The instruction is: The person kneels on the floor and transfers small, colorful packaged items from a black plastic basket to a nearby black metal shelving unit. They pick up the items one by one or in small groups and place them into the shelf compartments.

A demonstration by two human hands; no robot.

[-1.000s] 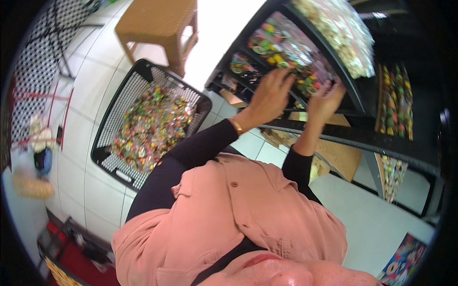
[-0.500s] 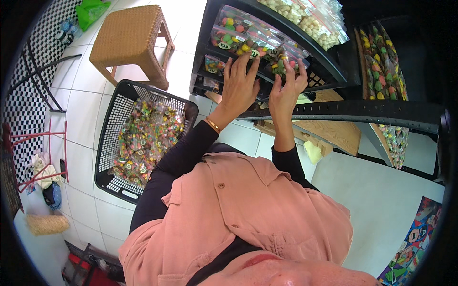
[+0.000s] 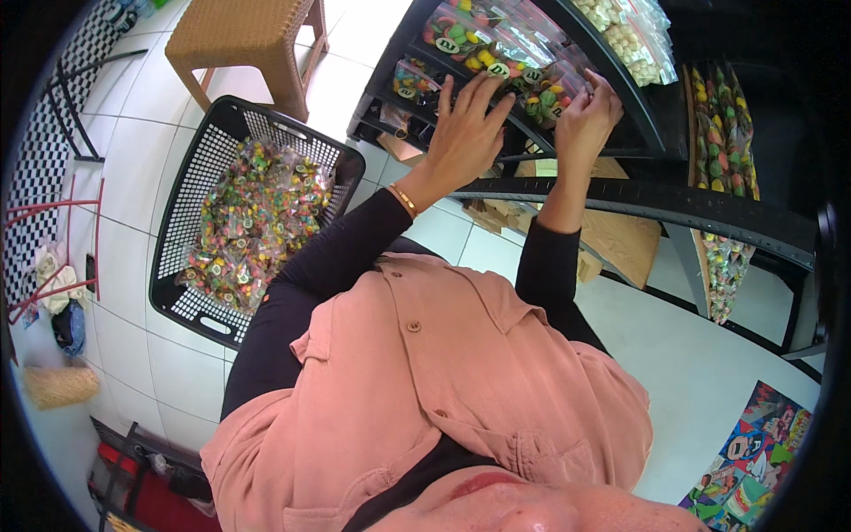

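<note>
Left hand [image 3: 465, 137] spread wide, right hand [image 3: 588, 126] half-curled, its grip unclear, at glossy clear packets [image 3: 523, 60], red, yellow, green inside.

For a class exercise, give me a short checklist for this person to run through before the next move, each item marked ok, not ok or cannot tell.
1. Left hand at the row of clear bags: ok, fingers spread at its front edge.
2. Right hand at the row's right-hand end: ok.
3. Right hand gripping a bag firmly: cannot tell, the contact is too small to judge.
4. Both hands away from the row: not ok, both are at it.
5. Black basket upright on the floor: ok, with more bags heaped inside.
6. Every bag fully sealed: cannot tell.
</note>
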